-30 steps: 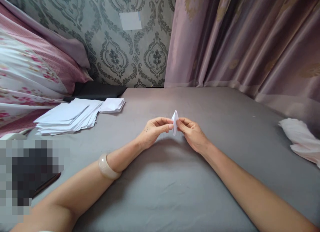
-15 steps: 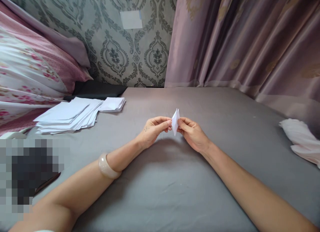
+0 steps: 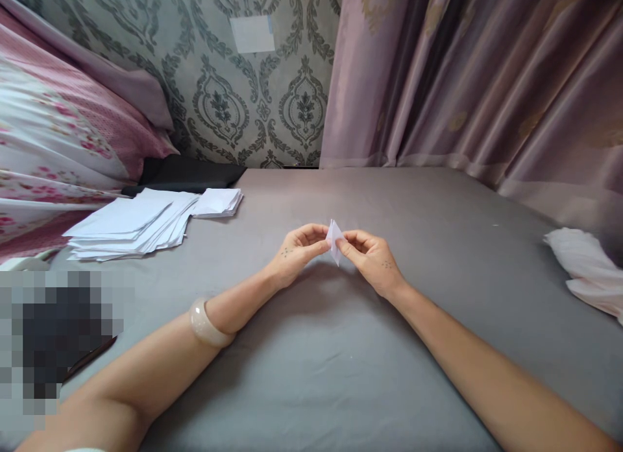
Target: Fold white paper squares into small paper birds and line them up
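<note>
Between my hands, above the grey sheet (image 3: pixel 311 387), is a small piece of folded white paper (image 3: pixel 334 235). It stands upright as a narrow diamond with a pointed top that shows separate layers. My left hand (image 3: pixel 302 252) pinches its left side between thumb and fingers. From the other side, my right hand (image 3: pixel 372 256) grips it, the thumb lying on the near face. The fingertips behind the paper are partly hidden. A pale bangle (image 3: pixel 207 323) sits on my left forearm.
A stack of white paper sheets (image 3: pixel 117 218) lies at the left, beside a smaller pile of paper (image 3: pixel 217 202). Behind them is a black flat item (image 3: pixel 192 173). White cloth (image 3: pixel 579 257) lies at the right edge. Purple curtains (image 3: pixel 413 82) hang behind.
The folded paper has turned a little and shifted slightly left. My right hand has moved left with it, its thumb now further across the paper's face.
</note>
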{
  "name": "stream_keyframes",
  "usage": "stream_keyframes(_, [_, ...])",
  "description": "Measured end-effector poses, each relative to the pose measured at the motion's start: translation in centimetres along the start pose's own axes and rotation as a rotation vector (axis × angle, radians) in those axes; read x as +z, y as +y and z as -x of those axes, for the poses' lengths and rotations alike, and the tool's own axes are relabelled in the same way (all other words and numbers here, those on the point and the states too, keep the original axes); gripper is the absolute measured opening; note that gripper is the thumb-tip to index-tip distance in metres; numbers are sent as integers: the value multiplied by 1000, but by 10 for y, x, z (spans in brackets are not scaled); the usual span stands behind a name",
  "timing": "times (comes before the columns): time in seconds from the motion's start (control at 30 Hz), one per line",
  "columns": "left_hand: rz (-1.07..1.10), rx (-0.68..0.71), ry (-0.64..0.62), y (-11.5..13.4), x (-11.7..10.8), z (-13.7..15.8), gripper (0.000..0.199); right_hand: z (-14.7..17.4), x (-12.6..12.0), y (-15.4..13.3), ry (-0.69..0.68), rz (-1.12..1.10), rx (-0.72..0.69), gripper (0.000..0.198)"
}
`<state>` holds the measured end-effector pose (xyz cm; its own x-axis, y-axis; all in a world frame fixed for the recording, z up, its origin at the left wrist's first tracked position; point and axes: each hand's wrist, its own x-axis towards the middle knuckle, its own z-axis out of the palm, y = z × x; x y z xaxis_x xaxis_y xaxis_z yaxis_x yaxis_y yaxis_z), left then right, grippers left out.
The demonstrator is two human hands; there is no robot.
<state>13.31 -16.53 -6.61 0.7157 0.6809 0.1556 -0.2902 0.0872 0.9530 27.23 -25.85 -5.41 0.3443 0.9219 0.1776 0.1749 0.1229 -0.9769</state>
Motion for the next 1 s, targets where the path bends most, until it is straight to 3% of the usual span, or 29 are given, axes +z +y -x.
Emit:
stream_keyframes(0.23, [44,-14,-19,0,1,-1,22,0,1,2,27,33,-51,23])
stream_keyframes(0.47, [28,13,56,4,4,0,23,4,-3,-10,-89,-11,-8,25])
stream_keyframes(0.63, [0,47,50,2,2,0,21,2,2,-6,8,-3,-38,27])
stream_keyframes(1.0, [20,37,42,1,-1,0,18,0,-2,-2,27,-53,-15,24])
